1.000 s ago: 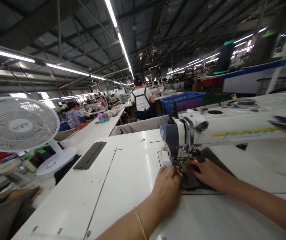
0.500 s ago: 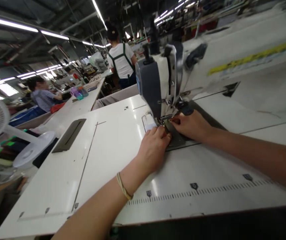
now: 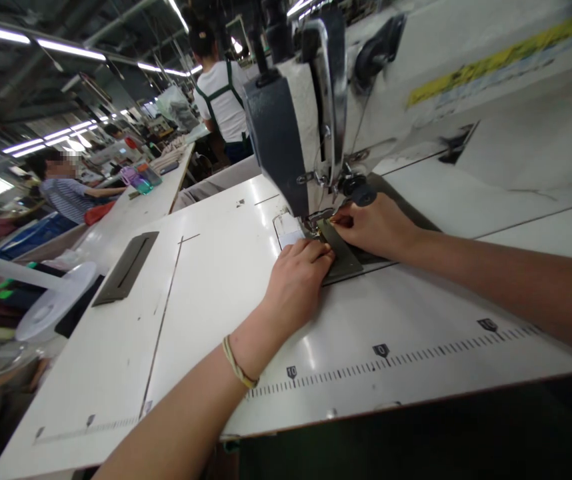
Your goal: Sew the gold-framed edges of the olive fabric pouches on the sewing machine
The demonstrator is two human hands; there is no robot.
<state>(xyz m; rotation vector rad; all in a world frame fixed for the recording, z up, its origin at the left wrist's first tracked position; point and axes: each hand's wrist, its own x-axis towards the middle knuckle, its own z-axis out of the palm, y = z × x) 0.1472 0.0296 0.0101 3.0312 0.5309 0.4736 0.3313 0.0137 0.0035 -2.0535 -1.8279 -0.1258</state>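
Dark olive fabric [image 3: 342,257] lies on the white sewing table [image 3: 116,320], its tip under the presser foot [image 3: 315,223] of the sewing machine [image 3: 286,127]. Most of the piece lies short of the needle, and no finished seam can be made out. The left hand [image 3: 296,287] presses flat on it, while the right hand [image 3: 373,227] pinches its far end, the hands just apart. Beyond, a person in green apron straps [image 3: 219,100] faces away.

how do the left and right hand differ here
The left hand rests on the near edge of the dark fabric piece, while the right hand reaches in from the right, its fingertips by the presser foot. The left wrist wears a thin cord bracelet; the right wrist is bare. Both hands are ungloved and at the same fabric.
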